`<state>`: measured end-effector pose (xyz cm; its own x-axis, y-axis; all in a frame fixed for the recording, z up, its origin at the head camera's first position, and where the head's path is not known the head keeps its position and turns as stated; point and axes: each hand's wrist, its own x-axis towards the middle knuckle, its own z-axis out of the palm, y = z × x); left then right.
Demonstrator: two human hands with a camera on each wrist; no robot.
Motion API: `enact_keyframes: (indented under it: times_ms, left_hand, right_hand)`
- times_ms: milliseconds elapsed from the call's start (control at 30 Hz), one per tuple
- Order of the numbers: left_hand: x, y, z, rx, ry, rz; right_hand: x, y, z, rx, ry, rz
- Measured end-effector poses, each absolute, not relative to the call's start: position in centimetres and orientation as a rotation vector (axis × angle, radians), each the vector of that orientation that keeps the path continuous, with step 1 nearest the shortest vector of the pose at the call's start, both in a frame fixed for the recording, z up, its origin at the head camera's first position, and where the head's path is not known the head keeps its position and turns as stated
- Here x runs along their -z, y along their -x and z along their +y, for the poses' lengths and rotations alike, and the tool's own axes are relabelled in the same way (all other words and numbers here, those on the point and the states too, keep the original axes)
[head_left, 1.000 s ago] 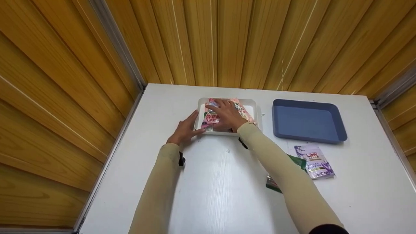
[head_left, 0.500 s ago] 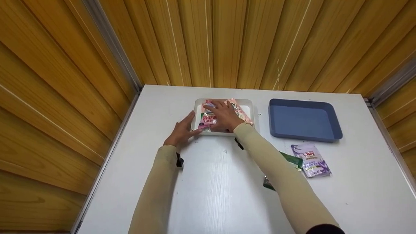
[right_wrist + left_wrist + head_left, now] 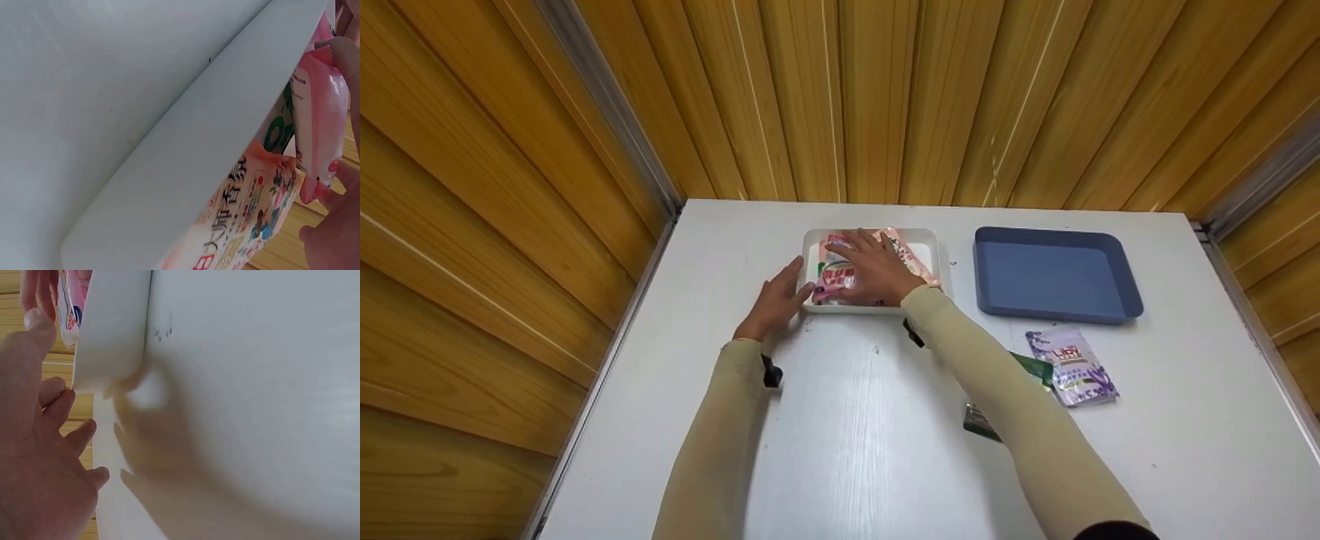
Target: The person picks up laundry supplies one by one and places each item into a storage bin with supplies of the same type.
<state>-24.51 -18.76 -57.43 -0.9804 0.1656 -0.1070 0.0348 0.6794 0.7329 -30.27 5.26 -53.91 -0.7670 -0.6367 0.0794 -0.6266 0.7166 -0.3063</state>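
Observation:
My right hand [image 3: 881, 271] lies with fingers spread over a pink packet [image 3: 832, 280] inside the white tray [image 3: 870, 310]. In the right wrist view, the thumb overlaps one end of that pink packet [image 3: 319, 115] and a fingertip is right at the other. A peach floral packet [image 3: 228, 222] leans against the tray wall, partly hidden by the hand in the head view. Between the two shows part of a green-printed packet [image 3: 275, 130]. Outside the tray's left side, my left hand [image 3: 772, 301] has its fingers extended along the wall, thumb at the front corner.
To the right stands a blue tray [image 3: 1059, 281] with bare floor. In front of it lie a purple Liby pouch [image 3: 1076, 369] and a green packet [image 3: 1036, 367], the latter partly hidden under the right sleeve. Wood-grain panels [image 3: 870, 105] border the white table.
The head view has drifted slightly, shifting the scene left. My left thumb has drawn back toward the tray's front corner. My right hand stays over the pink packet.

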Motion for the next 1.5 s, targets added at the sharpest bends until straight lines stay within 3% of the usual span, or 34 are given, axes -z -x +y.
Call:
enact_keyframes:
  times_ms: [300, 767, 1500]
  left_hand:
    - [57.5, 24.7, -17.7, -1.332, -0.164, 2.935]
    - [56.6, 24.7, -16.2, -1.262, -0.241, 3.099]
    - [55.1, 24.8, -11.1, -1.319, -0.672, 3.236]
  right_hand:
    - [53.2, 29.2, 7.5, 0.524, 1.126, 2.957]
    - [53.0, 25.7, 12.6, 0.58, 0.999, 3.022]
    - [54.0, 18.4, 21.6, 0.576, 0.671, 3.11]
